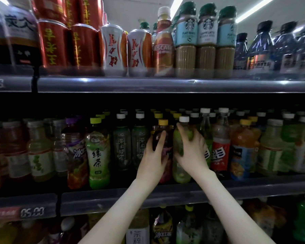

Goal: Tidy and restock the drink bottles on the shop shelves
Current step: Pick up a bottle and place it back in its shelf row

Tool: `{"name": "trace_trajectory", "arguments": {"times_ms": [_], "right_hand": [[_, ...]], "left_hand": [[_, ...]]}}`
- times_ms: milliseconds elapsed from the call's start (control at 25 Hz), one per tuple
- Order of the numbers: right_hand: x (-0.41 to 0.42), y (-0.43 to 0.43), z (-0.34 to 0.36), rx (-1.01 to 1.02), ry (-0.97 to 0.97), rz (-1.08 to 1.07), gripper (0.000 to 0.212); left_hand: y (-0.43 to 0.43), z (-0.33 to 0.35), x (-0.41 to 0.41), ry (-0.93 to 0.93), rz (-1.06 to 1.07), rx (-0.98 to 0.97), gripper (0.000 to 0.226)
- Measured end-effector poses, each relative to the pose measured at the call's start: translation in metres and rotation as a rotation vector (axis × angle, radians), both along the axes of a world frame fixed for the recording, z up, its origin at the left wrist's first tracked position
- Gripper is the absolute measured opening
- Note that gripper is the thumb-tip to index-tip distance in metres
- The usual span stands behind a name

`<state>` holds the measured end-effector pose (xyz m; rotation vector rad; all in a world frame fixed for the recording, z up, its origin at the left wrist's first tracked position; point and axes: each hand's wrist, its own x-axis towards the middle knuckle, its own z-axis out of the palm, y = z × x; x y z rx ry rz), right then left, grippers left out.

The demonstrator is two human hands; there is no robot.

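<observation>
Two bare forearms reach up from the bottom edge to the middle shelf (113, 199). Left grip (155, 155) is wrapped round a dark bottle (167, 147) with a yellow cap, fingers curled on its left side, thumb side hidden. Right grip (192, 152) is clamped on a pale green bottle (180, 172) with a white cap, thumb up near the neck, fingers round the right side. Both bottles stand upright, side by side and touching or nearly so, at the front edge of the middle shelf, in the row's centre.

Left of them: two dark green tea bottles with white caps, then a bright green tea bottle (98, 155) with a yellow-green cap. Right of them: a red-label bottle (220, 152) and an orange drink bottle (243, 148).

Upper shelf (130, 85) carries red cans (56, 41), a Nescafe bottle (163, 44) and Starbucks bottles (207, 41). Price tag (32, 211) sits on the shelf rail, lower left. More bottles below, blurred.
</observation>
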<state>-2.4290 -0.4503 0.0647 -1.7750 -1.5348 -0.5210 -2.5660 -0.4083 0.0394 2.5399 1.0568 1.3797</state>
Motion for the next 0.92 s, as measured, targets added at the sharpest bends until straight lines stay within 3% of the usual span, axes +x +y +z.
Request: {"name": "trace_trajectory", "arguments": {"times_ms": [160, 560, 720, 920], "right_hand": [[-0.005, -0.011, -0.014, 0.167, 0.066, 0.214, 0.086], [-0.051, -0.056, -0.012, 0.637, -0.184, 0.235, 0.07], [-0.121, -0.068, 0.0, 0.574, -0.095, 0.386, 0.065], [-0.235, -0.064, -0.022, 0.402, 0.246, 0.62, 0.086]], "left_hand": [[-0.005, -0.008, -0.008, 0.007, -0.033, -0.005, 0.081], [-0.035, -0.03, -0.088, -0.075, -0.118, 0.124, 0.069], [-0.056, -0.024, -0.136, -0.102, -0.262, 0.088, 0.073], [-0.06, -0.025, -0.229, -0.179, -0.336, -0.249, 0.09]]}}
